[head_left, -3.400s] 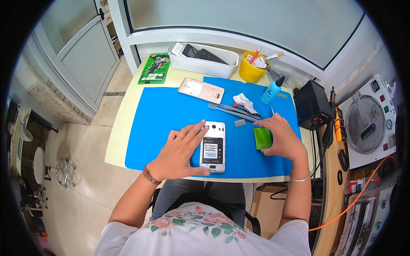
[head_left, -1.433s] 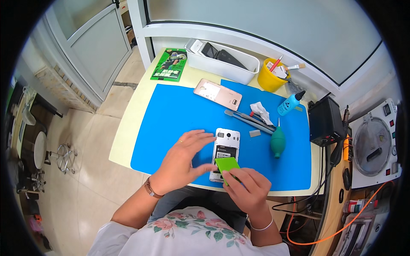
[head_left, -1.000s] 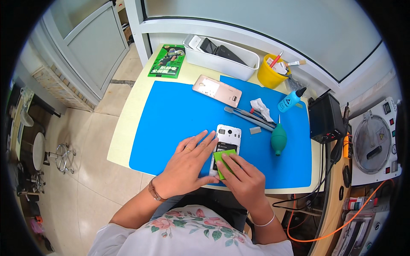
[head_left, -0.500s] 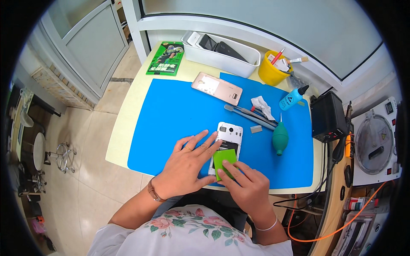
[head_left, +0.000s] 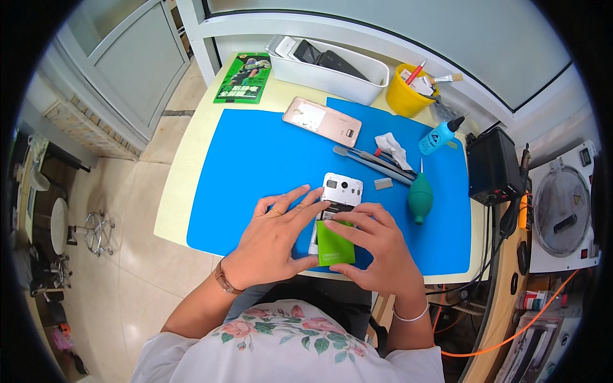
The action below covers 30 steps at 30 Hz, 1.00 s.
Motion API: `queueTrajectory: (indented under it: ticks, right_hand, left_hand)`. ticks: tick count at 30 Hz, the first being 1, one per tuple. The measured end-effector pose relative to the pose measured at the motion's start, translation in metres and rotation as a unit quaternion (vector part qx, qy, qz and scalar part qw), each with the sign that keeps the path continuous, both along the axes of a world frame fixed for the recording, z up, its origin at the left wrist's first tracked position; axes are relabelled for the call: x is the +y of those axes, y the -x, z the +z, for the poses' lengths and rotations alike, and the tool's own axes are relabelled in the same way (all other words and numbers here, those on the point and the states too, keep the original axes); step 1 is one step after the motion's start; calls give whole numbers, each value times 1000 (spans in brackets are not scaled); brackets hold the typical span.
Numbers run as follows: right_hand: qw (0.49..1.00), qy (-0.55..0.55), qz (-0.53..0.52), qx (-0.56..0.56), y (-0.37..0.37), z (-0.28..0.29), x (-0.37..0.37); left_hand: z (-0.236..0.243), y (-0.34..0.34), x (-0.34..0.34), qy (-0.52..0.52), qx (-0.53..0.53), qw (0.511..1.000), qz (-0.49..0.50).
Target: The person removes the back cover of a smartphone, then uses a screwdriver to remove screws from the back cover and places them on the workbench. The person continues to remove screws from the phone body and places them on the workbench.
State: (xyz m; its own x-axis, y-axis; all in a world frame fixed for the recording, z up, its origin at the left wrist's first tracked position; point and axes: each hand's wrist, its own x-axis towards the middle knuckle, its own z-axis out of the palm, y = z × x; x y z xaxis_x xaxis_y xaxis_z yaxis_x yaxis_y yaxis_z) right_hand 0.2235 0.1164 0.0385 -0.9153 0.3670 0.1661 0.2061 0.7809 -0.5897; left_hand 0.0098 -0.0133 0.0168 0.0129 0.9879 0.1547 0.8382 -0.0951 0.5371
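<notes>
spanning green pad point(head_left: 336, 245), r hand point(head_left: 382, 247) half-open, hold unclear; pad now straighter over phone's point(head_left: 343, 185) lower half, so batt point(head_left: 338, 207) mostly covered; l hand point(head_left: 274, 239) spread at phone edge.

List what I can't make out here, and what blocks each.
All in the head view:
White phone, lower part: mostly covered by the flat green piece.
Right hand, palm side: hidden by the back of the hand, so its grip is unclear.
Red pen, lower end: inside the yellow cup.
Round-lidded machine, far edge: cut off by the dark rim.
</notes>
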Motion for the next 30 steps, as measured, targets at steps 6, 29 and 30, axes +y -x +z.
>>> queueTrajectory:
  ticks: [6, 29, 30]
  right_hand:
    - [997, -48, -52, 12, 3, 0, -5]
    - [966, -130, -217, 46, 6, -42, -31]
    - [965, -147, -215, 32, 7, -41, -31]
  left_hand:
    - [0, 1, 0, 0, -4, 1000, 2]
    - [1, -3, 0, 11, 78, 997, -23]
    - [0, -2, -1, 13, 85, 996, -22]
